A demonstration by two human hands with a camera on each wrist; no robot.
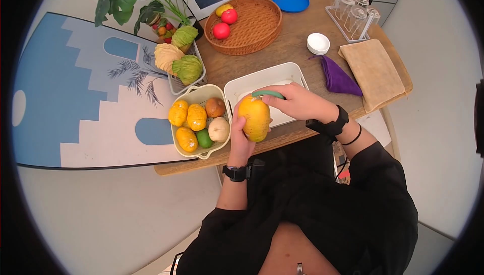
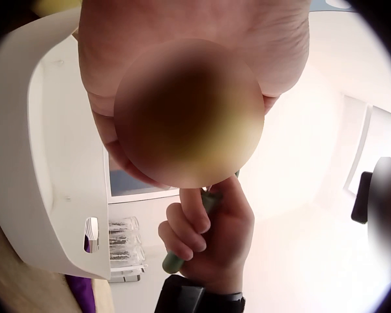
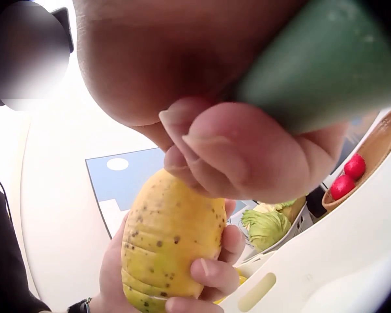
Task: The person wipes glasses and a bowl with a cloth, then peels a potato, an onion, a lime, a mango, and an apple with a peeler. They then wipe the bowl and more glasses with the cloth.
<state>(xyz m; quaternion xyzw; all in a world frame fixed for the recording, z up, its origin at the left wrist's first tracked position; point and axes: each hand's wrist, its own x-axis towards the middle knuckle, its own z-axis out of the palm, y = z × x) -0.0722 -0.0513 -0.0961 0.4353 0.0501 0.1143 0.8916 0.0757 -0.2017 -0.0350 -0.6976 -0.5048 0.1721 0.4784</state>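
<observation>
A yellow, dark-spotted fruit (image 1: 255, 118) is held upright by the left hand (image 1: 241, 135), whose fingers wrap its side in the right wrist view. The right hand (image 1: 301, 105) grips a green-handled tool (image 1: 268, 93) at the fruit's top; its working end is hidden. In the left wrist view the fruit (image 2: 189, 114) is blurred and close, with the right hand (image 2: 212, 238) beyond it round the green handle (image 2: 173, 263). Several thin lines cross the fruit's skin (image 3: 173, 241) in the right wrist view. Beneath both hands stands a white tub (image 1: 293, 69).
Left of the tub, a cream basket (image 1: 202, 155) holds several fruits. Behind are a grey basket (image 1: 202, 61) of leafy vegetables, a wicker tray (image 1: 254, 23), and a blue plate (image 1: 291, 2). White bowls (image 1: 318, 44), a purple cloth (image 1: 340, 77), a tan cloth (image 1: 374, 76) and glasses (image 1: 357, 16) lie right.
</observation>
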